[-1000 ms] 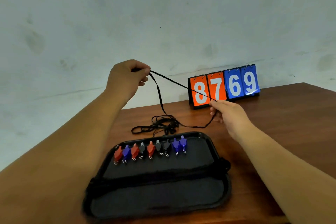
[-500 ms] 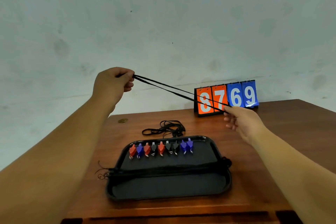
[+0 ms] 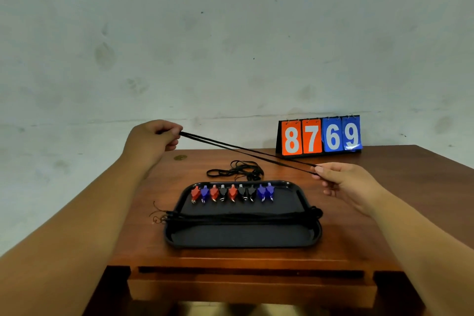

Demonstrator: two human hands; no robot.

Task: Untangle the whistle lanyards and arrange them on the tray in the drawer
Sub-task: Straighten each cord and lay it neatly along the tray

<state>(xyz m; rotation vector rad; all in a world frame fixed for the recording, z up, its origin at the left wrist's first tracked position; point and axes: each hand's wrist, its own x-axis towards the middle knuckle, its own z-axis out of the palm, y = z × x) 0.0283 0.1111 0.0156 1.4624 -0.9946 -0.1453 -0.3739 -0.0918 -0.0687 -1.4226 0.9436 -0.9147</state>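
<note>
Black cord, a single lanyard (image 3: 246, 152), runs taut as a doubled strand between the two hands, above the wooden table (image 3: 400, 187). The left hand (image 3: 151, 140) is raised and curled into a loose fist, its thumb and forefinger pinching one end of the cord. The right hand (image 3: 343, 182) sits lower, its thumb and forefinger tip nipping the other end while the remaining fingers curl under.

Below the stretched cord, between the two hands, a loose tangle of lanyards (image 3: 238, 170) lies on the wood. Just nearer the person than that heap sits a black tray (image 3: 311, 235). Along its far edge a row of whistles (image 3: 232, 193) in red, blue and black lies side by side. Across the middle of the tray a bundle of straightened lanyards (image 3: 241, 217) runs from side to side, its ends spilling over both rims.

Beyond the right hand, against the wall, stands a flip scoreboard (image 3: 320, 136) reading 8769. Just beside the left wrist a small coin-like disc (image 3: 180, 157) rests on the table.
</note>
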